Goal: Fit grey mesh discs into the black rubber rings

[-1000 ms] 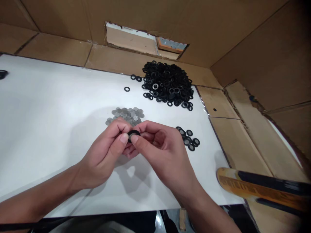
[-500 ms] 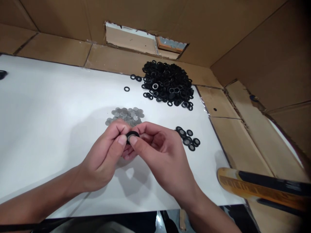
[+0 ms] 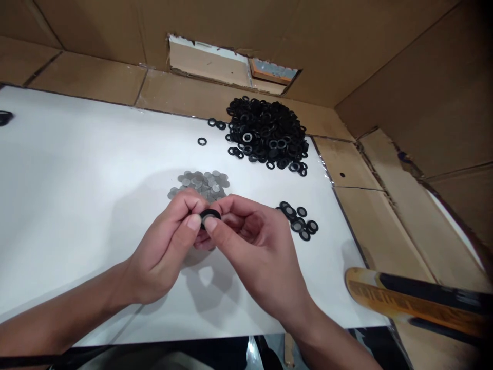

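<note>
Both hands meet above the white tabletop (image 3: 77,169), pinching one black ring (image 3: 210,214) between thumbs and fingertips. My left hand (image 3: 165,252) grips it from the left, and my right hand (image 3: 254,252) grips it from the right. Just behind the fingers lies a small heap of grey metal discs (image 3: 202,183). A large pile of black rings (image 3: 265,132) sits farther back. To the right of my right hand lies a small cluster of black rings with grey centres (image 3: 298,221).
Cardboard walls (image 3: 404,72) enclose the table at the back and right. A yellow and black object (image 3: 416,303) lies at the lower right. Loose black rings (image 3: 201,141) lie left of the big pile. A dark item (image 3: 4,117) sits at the far left edge.
Both hands stay pinched on the ring, with only slight finger shifts. Nothing else moved.
</note>
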{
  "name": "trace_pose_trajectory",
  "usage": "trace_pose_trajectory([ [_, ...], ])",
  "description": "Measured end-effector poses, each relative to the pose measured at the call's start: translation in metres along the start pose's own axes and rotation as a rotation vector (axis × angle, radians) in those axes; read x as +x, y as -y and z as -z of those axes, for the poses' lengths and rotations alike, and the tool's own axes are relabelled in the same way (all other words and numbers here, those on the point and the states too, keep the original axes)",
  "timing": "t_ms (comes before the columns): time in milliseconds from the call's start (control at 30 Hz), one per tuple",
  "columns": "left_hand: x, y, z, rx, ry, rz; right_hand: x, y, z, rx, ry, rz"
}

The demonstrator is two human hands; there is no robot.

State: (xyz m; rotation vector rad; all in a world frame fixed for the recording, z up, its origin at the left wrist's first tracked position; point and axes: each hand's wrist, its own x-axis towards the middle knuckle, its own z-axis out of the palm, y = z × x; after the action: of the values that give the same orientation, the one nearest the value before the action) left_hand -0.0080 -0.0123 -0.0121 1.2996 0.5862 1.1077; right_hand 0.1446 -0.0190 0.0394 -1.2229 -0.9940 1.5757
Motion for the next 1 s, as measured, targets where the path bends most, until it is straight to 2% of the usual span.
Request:
trace_pose_trajectory([
  [200,-0.0004,-0.0013,0.0045,0.175,-0.021,-0.029,-0.0020,0.0008,0.0023,-0.115,-0.041,-0.006],
  [300,0.0019,0.0004,0.0046,0.226,-0.031,-0.073,-0.0021,0.0009,-0.0004,-0.101,-0.066,-0.013],
  [400,0.0029,0.0030,0.0032,0.220,-0.036,-0.117,-0.0021,-0.0006,-0.0035,-0.066,-0.068,-0.005],
  [633,-0.0018,0.0058,0.0003,0.131,-0.064,-0.077,-0.0033,-0.0038,-0.0059,-0.106,-0.088,0.009],
  [833,-0.0009,0.0038,0.0019,0.172,-0.044,-0.123,-0.0037,-0.0027,-0.0055,-0.155,-0.110,0.024],
  [1000,-0.0016,0.0023,0.0037,0.189,-0.039,-0.093,-0.0039,-0.0045,-0.0048,-0.150,-0.098,0.058],
])
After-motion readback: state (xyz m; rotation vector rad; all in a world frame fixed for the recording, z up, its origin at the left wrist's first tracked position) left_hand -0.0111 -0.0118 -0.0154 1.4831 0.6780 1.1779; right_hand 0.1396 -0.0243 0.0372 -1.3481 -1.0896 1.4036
